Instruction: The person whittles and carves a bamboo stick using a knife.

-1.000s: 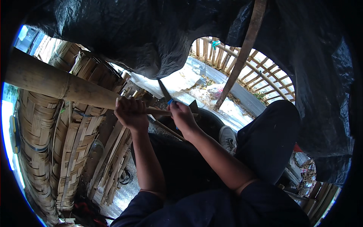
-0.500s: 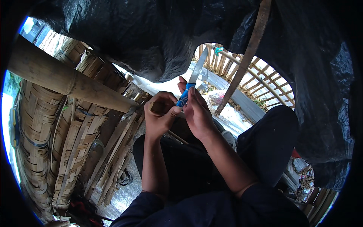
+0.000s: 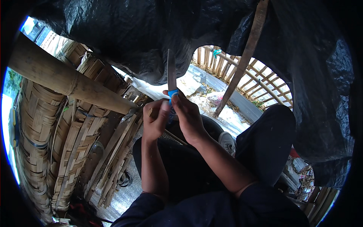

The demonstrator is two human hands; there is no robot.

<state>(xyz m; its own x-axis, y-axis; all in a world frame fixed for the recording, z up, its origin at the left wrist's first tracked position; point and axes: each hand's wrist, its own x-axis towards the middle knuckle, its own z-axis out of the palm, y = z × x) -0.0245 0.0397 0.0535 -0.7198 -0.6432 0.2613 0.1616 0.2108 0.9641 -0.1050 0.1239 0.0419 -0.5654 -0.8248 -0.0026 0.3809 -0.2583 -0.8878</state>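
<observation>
A knife (image 3: 171, 72) with a long straight blade and a blue-and-white wrapped handle stands blade-up ahead of me. My right hand (image 3: 188, 119) is closed around its handle, thumb lying along it. Close beside it, my left hand (image 3: 154, 123) curls round a brown stick-like piece (image 3: 152, 112), whose blunt end shows between thumb and fingers; the rest is hidden. The left thumb reaches over to the knife handle and seems to touch it.
Black plastic sheeting (image 3: 124, 38) hangs ahead and to the right. A thick bamboo pole (image 3: 72, 83) crosses at left above woven bamboo (image 3: 39, 125) and split strips (image 3: 113, 159). A slanting wooden post (image 3: 242, 60) stands before a bamboo lattice fence (image 3: 261, 77). My shoe (image 3: 227, 142) shows below.
The knife has swung from leaning right to nearly upright, and its blade has moved left. My right hand has come left and slightly nearer; the left hand's fingers have closed in more tightly.
</observation>
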